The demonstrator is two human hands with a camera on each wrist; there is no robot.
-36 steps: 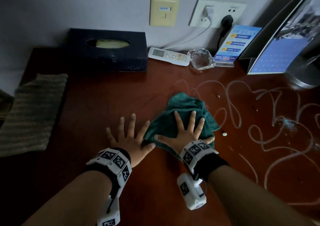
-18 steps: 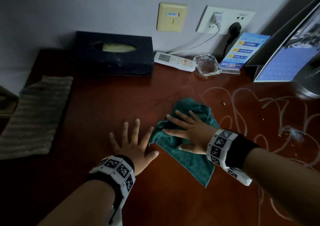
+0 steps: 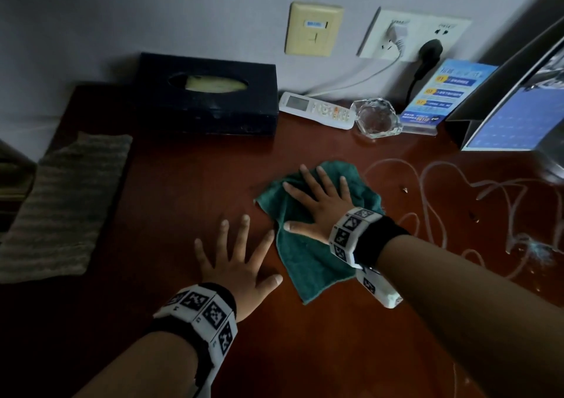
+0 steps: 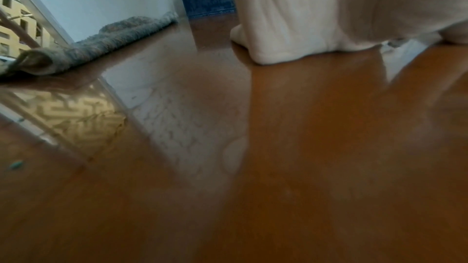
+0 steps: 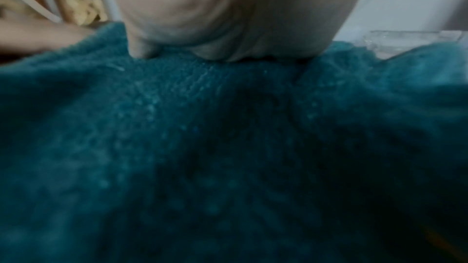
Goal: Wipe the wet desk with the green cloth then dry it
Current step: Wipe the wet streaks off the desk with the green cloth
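A crumpled green cloth (image 3: 302, 257) lies near the middle of the red-brown desk (image 3: 189, 190). My right hand (image 3: 317, 205) presses flat on it with straight, spread fingers pointing toward the far left. The right wrist view is filled by the cloth (image 5: 228, 147) under my palm (image 5: 228, 11). My left hand (image 3: 241, 263) rests flat on the bare wood just left of the cloth, fingers spread. White wet streaks (image 3: 439, 190) loop over the desk's right half, with small crumbs among them.
A folded grey towel (image 3: 61, 208) lies at the desk's left edge. Along the back wall stand a dark tissue box (image 3: 207, 95), a white remote (image 3: 317, 113), a glass ashtray (image 3: 377, 118), a blue leaflet stand (image 3: 439, 95) and a calendar (image 3: 518, 120).
My right hand has slid the cloth up and to the right, its fingers turning from leftward toward the far edge. The left hand has stayed flat in place.
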